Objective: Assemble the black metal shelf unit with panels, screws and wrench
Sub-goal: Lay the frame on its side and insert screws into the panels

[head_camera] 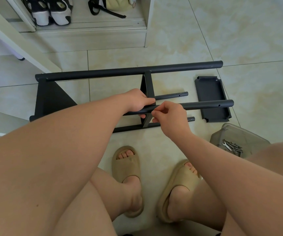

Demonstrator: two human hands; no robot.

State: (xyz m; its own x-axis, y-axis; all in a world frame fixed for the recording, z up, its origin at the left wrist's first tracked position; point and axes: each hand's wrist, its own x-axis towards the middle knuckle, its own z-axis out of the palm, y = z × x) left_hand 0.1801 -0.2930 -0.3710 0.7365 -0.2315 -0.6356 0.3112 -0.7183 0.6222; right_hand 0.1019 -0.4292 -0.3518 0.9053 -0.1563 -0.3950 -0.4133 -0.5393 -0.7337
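the half-built frame (128, 70) lies on the floor (188, 40), two panels seemingly on already; the left hand (137, 101) grips a pole (205, 105) by the middle panel (148, 87), the right hand (169, 114) pinches what seems a screw; a loose panel (210, 97), screws (237, 148) and wrench (226, 145) wait rightward.

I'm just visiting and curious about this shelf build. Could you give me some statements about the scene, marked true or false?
1. The left hand grips a black tube. True.
2. The right hand holds the wrench. False: the wrench lies in the clear container with the screws.
3. A loose black panel lies on the floor tiles. True.
4. The person is barefoot. False: the person wears beige slippers.
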